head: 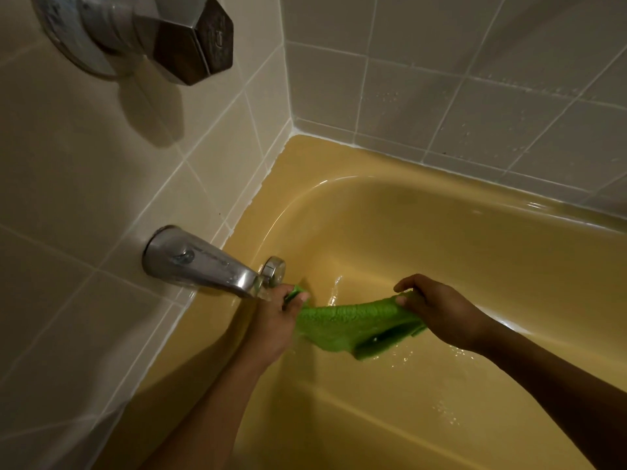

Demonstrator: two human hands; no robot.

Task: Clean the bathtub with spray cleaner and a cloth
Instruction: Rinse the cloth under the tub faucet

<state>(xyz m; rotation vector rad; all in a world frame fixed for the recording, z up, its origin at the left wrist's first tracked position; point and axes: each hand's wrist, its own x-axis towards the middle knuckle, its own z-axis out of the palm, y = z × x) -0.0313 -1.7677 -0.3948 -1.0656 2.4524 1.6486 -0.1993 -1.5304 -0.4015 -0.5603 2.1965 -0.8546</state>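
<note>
A green cloth (353, 325) hangs stretched between both hands over the yellow bathtub (424, 239). My left hand (276, 317) grips one end right under the chrome spout (200, 262), where water runs over it. My right hand (437, 308) pinches the other end, a little to the right. The cloth sags in the middle and looks wet. No spray bottle is in view.
A chrome faucet handle (163, 32) juts from the tiled wall at the top left. A round chrome overflow plate (274, 269) sits on the tub wall behind the spout. Grey tiles (475, 79) line the far wall. Water glistens on the tub floor.
</note>
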